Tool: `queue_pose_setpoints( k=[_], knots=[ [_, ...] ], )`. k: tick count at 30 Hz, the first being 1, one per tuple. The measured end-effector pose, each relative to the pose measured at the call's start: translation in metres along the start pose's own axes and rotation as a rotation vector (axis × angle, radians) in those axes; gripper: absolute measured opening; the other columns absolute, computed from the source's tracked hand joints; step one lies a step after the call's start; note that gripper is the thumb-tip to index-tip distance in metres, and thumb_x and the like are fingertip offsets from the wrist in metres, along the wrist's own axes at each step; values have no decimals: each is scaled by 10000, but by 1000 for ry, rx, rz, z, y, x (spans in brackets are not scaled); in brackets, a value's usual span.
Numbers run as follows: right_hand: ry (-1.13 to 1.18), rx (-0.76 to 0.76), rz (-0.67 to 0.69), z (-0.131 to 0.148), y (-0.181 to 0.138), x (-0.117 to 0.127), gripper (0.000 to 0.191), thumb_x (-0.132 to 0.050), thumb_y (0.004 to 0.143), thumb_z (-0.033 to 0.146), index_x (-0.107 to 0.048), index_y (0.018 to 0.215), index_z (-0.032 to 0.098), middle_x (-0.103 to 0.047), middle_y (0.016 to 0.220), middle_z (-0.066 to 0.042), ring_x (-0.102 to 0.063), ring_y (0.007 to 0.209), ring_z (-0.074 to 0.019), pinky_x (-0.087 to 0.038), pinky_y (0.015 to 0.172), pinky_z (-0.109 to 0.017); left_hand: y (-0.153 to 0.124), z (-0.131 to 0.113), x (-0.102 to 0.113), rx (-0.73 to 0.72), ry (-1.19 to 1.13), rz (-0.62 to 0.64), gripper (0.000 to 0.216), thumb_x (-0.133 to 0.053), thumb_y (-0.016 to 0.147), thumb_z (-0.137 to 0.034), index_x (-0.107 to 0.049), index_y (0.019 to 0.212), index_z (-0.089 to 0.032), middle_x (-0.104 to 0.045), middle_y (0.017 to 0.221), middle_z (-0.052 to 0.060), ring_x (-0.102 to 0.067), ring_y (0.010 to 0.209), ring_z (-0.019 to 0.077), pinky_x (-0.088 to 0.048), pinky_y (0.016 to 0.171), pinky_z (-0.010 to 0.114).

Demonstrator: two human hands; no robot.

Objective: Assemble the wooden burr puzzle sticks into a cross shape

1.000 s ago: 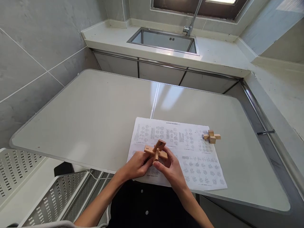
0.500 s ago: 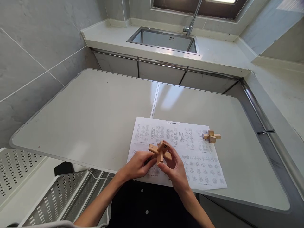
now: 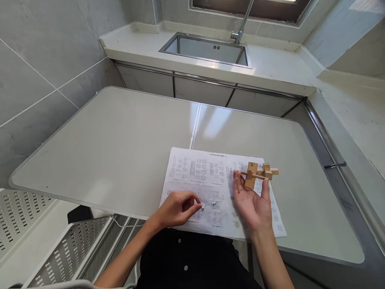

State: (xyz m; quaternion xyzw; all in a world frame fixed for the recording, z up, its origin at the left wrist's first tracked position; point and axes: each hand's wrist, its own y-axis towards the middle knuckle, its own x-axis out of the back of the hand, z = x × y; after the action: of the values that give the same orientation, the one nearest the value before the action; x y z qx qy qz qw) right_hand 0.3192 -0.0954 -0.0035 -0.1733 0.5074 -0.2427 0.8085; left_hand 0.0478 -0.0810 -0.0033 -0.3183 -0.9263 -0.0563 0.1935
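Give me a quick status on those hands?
Right hand holds wooden puzzle. Left hand empty, resting on instruction sheet. Second wooden puzzle close behind.

your work surface: grey table (image 3: 120, 140), rounded corners, metal rim, centre seam running front to back. printed instruction sheet (image 3: 198, 172) lies flat on right half near your edge, just right of seam, its lower edge at table rim. small wooden cross puzzle (image 3: 270, 171) rests at sheet's far right corner. your left hand (image 3: 177, 208) rests on sheet's near left part, fingers curled.
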Motion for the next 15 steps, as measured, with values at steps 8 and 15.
queue_pose_setpoints(
  k=[8,15],
  knots=[
    [-428,33,10,-18,-5,8,358,-880,825,369,-752,1127,225,-762,1136,-52,-740,1067,-186,-645,965,-292,0,-1,0,28,1,-1,240,-623,1015,-381,-714,943,-171,-584,663,-21,-503,583,90,-394,558,207],
    [-1164,281,297,-44,-22,14,256,-702,976,461,-710,1053,217,-747,942,-60,-726,889,-222,-603,835,-352,1,0,2,73,-49,-37,266,-614,1021,-406,-710,950,-168,-576,667,-18,-493,588,98,-392,560,219]
  ],
)
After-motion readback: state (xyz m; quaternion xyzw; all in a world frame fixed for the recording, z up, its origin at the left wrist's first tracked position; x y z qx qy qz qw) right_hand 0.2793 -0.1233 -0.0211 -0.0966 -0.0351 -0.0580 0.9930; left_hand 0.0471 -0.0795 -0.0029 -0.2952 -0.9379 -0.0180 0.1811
